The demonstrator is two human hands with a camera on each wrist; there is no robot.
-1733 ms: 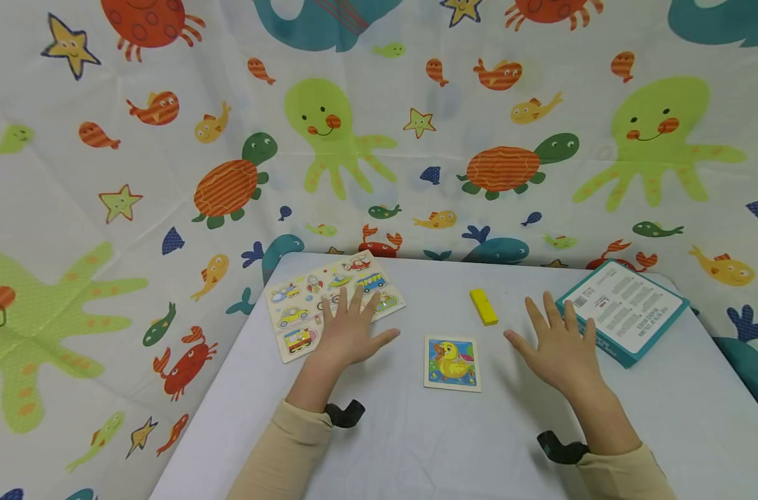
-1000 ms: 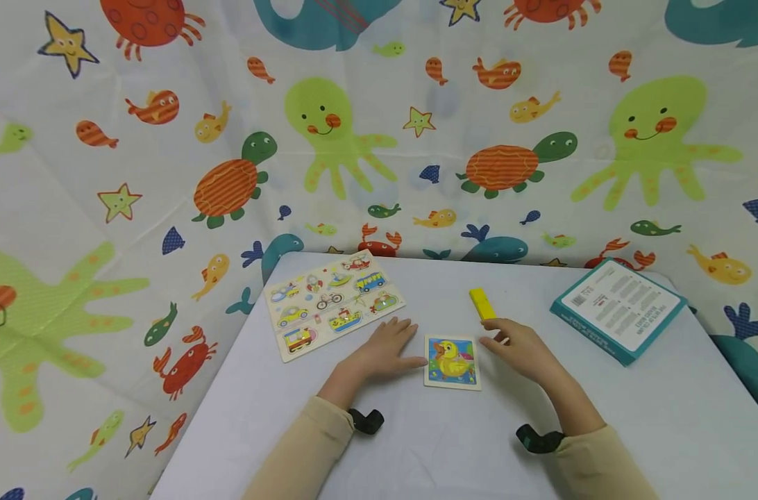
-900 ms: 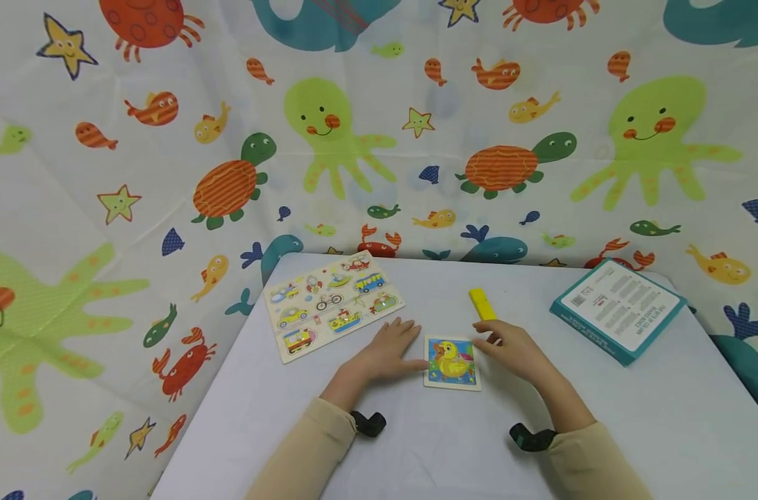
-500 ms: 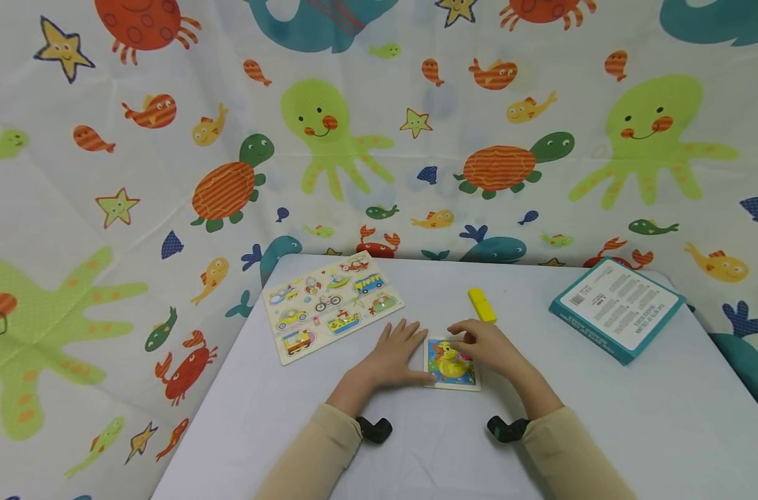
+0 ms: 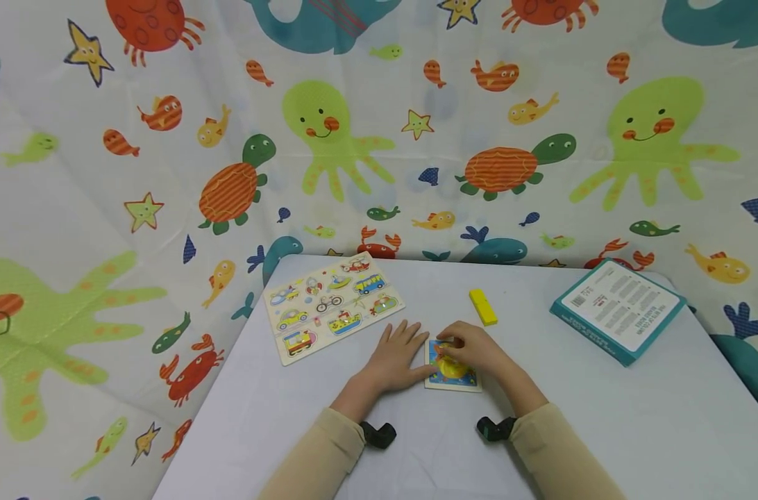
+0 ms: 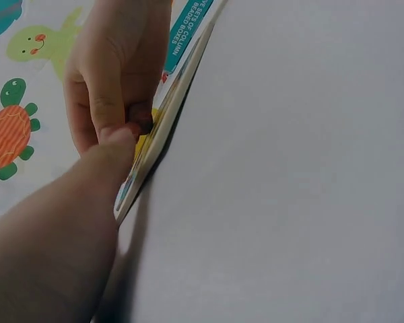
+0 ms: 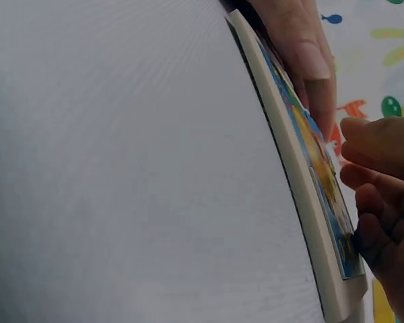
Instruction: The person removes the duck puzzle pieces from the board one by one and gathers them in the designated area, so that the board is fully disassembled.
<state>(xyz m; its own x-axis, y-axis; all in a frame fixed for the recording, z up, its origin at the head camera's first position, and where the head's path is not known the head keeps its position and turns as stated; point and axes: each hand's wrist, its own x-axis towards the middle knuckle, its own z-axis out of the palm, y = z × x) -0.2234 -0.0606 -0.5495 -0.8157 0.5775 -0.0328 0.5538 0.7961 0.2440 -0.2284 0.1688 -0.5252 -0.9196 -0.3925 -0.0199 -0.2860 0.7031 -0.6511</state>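
Note:
A small square duck puzzle [image 5: 468,377] in a pale wooden frame lies on the white table in the head view. My left hand [image 5: 394,359] rests palm down at its left, fingers spread, its thumb lying over the frame's left edge. Over the puzzle's upper part bends my right hand [image 5: 475,347], with its fingertips at the duck's head. The right wrist view shows its curled fingers [image 7: 384,232] close against the picture; I cannot tell whether they pinch a piece. From the side, the frame [image 6: 163,128] lies flat on the table in the left wrist view.
Behind the right hand lies a yellow block [image 5: 482,307]. A wooden vehicle puzzle board [image 5: 332,305] sits at the back left, and a teal and white box [image 5: 619,312] at the back right. A sea-animal curtain [image 5: 379,139] hangs behind the table.
Both hands, first raised and spread apart, have come down and inward to the duck puzzle. The left thumb now overlaps its edge; the right hand has bent its fingers and moved left over it.

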